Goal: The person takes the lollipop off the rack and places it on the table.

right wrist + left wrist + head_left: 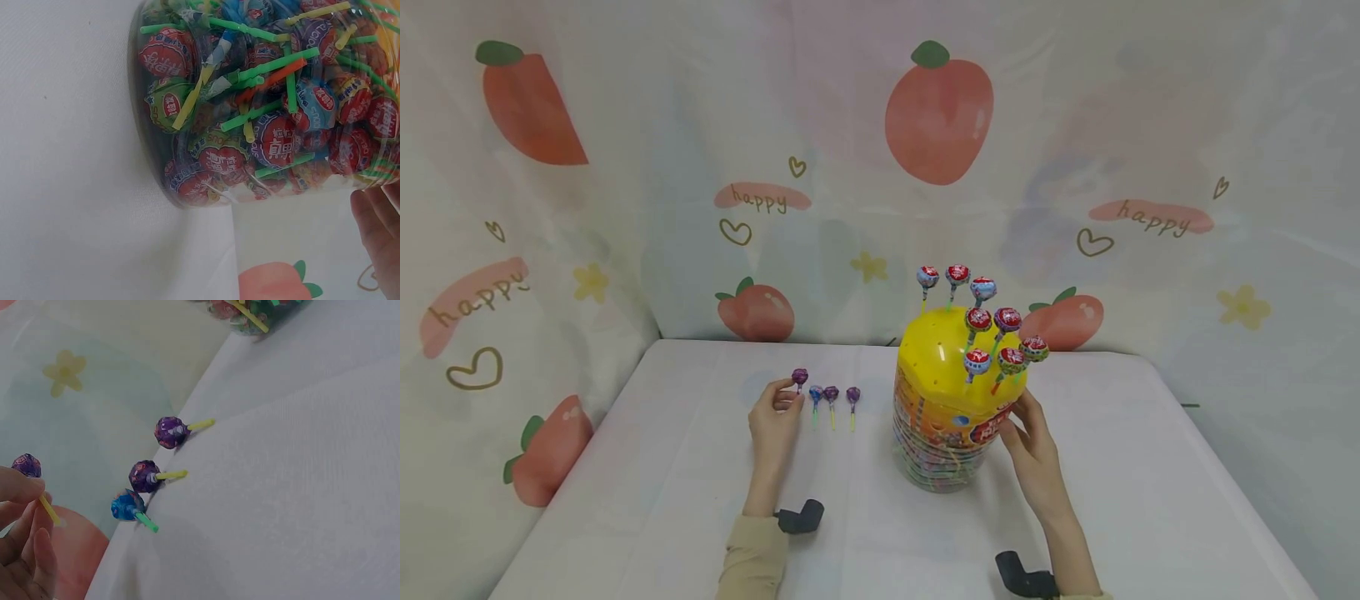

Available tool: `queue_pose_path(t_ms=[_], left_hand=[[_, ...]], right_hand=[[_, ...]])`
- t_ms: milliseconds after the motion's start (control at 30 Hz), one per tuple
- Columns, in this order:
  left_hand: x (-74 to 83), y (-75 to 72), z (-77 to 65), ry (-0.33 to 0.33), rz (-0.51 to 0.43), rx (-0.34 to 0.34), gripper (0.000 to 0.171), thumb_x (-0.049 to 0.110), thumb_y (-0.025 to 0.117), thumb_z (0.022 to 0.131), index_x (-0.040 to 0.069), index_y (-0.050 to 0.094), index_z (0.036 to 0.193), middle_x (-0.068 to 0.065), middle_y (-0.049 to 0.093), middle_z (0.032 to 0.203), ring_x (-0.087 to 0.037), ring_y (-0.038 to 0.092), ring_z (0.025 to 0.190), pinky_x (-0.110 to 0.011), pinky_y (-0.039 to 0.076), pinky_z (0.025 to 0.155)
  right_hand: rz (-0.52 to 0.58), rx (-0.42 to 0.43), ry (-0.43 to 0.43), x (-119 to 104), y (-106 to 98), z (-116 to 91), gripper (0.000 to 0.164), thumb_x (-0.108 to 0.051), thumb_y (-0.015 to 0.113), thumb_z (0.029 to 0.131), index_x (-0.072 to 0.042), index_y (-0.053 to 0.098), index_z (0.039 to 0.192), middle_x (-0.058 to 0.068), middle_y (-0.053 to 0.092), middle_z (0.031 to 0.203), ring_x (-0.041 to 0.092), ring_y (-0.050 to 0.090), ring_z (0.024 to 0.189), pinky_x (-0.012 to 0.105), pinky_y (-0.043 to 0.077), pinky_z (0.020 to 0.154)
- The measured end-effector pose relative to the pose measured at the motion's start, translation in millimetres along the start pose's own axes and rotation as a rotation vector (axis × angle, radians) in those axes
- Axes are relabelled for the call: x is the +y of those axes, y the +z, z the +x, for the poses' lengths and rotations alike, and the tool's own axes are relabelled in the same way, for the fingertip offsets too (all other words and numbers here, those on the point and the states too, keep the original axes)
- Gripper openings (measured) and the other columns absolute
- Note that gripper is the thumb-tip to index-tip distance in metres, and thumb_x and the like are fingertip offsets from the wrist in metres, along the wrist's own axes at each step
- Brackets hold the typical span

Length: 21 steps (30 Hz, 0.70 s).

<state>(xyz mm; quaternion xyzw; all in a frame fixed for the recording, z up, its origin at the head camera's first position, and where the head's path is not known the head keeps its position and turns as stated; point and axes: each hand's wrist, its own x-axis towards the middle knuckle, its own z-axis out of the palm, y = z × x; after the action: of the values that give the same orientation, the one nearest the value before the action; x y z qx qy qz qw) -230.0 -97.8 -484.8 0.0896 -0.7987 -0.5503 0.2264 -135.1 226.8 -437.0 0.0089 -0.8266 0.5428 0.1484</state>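
In the head view my left hand (777, 414) pinches a purple-wrapped lollipop (800, 377); its yellow stick (49, 509) points down from the fingers in the left wrist view. Just right of that hand, a blue lollipop (816, 394) and two purple lollipops (853, 395) lie in a row on the table. My right hand (1033, 450) touches the right side of a clear jar (936, 454) with a yellow lid (925, 354). Several wrapped lollipops (977, 320) stand upright in the lid. The right wrist view shows many more lollipops (275, 140) inside the jar.
A white cloth covers the table (662, 467). Behind it and along the left side hangs a pale curtain (880, 233) printed with fruit, hearts and flowers. Black camera mounts (801, 517) stick out from both wrists.
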Motion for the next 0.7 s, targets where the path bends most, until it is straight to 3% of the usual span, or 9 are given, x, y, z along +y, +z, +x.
queue_pose_path(t_ms=[300,467,700], left_hand=[[-21.8,6.0,10.2,-0.057,0.039,-0.041,0.024,0.009,0.072,0.083,0.005,0.069,0.107,-0.015,0.072,0.088,-0.017,0.064,0.073,-0.020,0.045,0.063],[-30.3,7.2,12.1,-0.053,0.087,-0.039,0.024,0.009,0.072,0.082,0.003,0.069,0.105,-0.016,0.073,0.087,-0.027,0.070,0.075,-0.026,0.047,0.064],[-36.4,8.3,13.7,-0.051,0.157,-0.049,0.025,0.007,0.073,0.080,0.001,0.070,0.104,-0.017,0.073,0.085,-0.029,0.068,0.073,-0.029,0.045,0.062]], right_hand=[[0.002,0.001,-0.001,0,0,0,0.056,-0.017,0.046,0.101,-0.024,0.024,0.152,0.005,0.036,0.150,-0.007,0.033,0.127,0.003,0.031,0.096],[0.005,-0.001,-0.001,1,0,0,0.056,-0.017,0.046,0.101,-0.023,0.024,0.152,0.005,0.036,0.150,-0.007,0.033,0.127,0.003,0.031,0.096],[0.009,0.002,-0.003,0,0,0,0.056,-0.017,0.046,0.101,-0.022,0.023,0.152,0.006,0.037,0.150,-0.008,0.033,0.126,0.003,0.031,0.095]])
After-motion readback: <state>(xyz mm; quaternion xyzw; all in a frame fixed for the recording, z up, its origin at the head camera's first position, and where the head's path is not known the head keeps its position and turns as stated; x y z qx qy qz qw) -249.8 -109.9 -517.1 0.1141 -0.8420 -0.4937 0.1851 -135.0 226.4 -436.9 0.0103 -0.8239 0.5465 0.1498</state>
